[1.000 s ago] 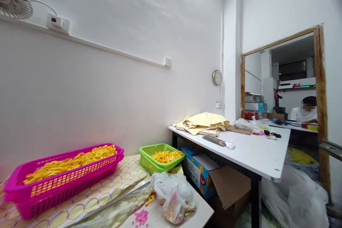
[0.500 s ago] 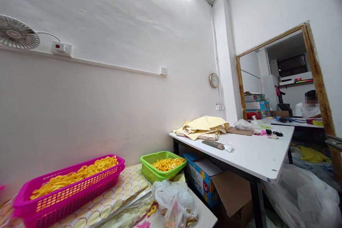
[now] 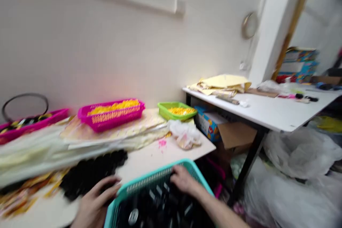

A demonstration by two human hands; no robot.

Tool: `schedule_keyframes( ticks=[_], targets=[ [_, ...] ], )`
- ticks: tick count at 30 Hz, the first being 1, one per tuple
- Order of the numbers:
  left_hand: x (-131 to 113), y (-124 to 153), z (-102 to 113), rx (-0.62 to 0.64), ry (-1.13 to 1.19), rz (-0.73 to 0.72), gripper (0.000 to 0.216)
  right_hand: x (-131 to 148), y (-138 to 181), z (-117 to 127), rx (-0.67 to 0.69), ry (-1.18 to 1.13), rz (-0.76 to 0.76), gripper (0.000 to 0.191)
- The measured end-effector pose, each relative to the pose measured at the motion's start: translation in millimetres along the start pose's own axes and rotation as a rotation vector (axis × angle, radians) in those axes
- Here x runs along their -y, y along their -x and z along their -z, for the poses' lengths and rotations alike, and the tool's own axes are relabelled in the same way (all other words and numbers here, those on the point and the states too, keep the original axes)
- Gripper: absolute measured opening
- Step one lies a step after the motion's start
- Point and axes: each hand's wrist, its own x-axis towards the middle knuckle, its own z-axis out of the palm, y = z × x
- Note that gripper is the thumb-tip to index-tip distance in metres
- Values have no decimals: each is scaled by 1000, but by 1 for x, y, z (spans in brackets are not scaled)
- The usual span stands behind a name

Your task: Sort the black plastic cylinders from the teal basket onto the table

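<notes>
If the left hand (image 3: 96, 199) or right hand (image 3: 183, 179), grips unclear, tilts the teal basket (image 3: 149, 178), its black pieces (image 3: 153, 206) could spill.

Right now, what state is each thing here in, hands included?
Teal basket, holding black pieces
Magenta basket, holding yellow pieces
Green basket, holding yellow pieces
Leftmost magenta tray, holding dark items
Cardboard box, open, flap out
White plastic bag, crumpled
Yellow sheets, piled
Left hand, curled, grip unclear
Right hand, bent, at teal basket's far rim
</notes>
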Motion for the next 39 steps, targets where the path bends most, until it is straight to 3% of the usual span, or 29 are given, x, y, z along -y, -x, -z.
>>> schedule_keyframes(
  ticks=[1,3,7,10,14,22,28,31,34,39],
  targets=[
    [15,6,-3,73,6,98,25,-11,1,-4,-1,-49,-25,8],
    [40,14,-15,335,173,311,31,-28,5,-8,7,-148,-59,15],
    [72,25,-50,506,306,411,36,-35,20,-5,18,-298,-115,32],
    [87,33,-66,512,360,457,40,-24,35,-6,-54,-375,-46,31],
    [101,42,-69,492,458,498,43,-8,50,-16,-109,-353,83,27],
    [105,42,-65,434,544,447,58,-7,51,-36,31,-966,-280,32],
    [110,42,-62,421,514,432,46,-3,46,-34,154,-1090,-432,39],
    [114,40,-59,423,537,431,42,-3,44,-32,161,-1059,-427,39],
    [116,38,-55,432,560,442,42,-11,41,-26,78,-894,-405,41],
    [121,33,-49,343,545,501,40,-42,31,-1,-130,-261,-287,36]
  ],
)
